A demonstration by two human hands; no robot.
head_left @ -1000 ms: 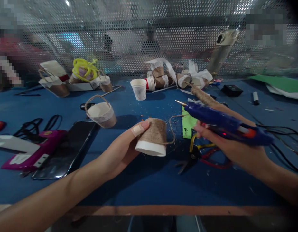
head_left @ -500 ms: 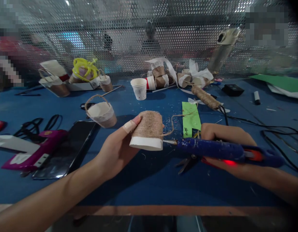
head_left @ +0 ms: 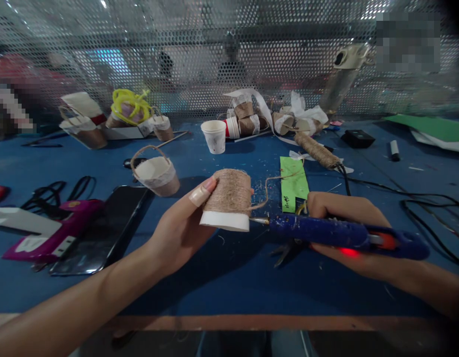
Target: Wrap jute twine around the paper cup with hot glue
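My left hand [head_left: 181, 228] holds a paper cup [head_left: 225, 221] upside down, its upper part wrapped in brown twine and a white band bare at the rim. A loose strand of twine [head_left: 267, 191] runs from the cup's right side toward a green paper piece [head_left: 293, 184]. In my right hand [head_left: 352, 213] is a blue glue gun [head_left: 318, 231] with a red light, its metal nozzle at the cup's right edge by the white band. Dark scissors [head_left: 287, 252] lie under the glue gun.
A small twine-handled basket [head_left: 158, 176], a phone [head_left: 103, 230] and a purple tool [head_left: 54, 233] lie left. Behind stand a white cup [head_left: 214, 137] and several wrapped cups [head_left: 249, 124]. A twine spool [head_left: 316, 149] and black cables [head_left: 391, 186] are at right.
The glue gun and my right hand have shifted slightly left, with the nozzle still at the cup's edge. The cup is tilted very slightly differently in my left hand.
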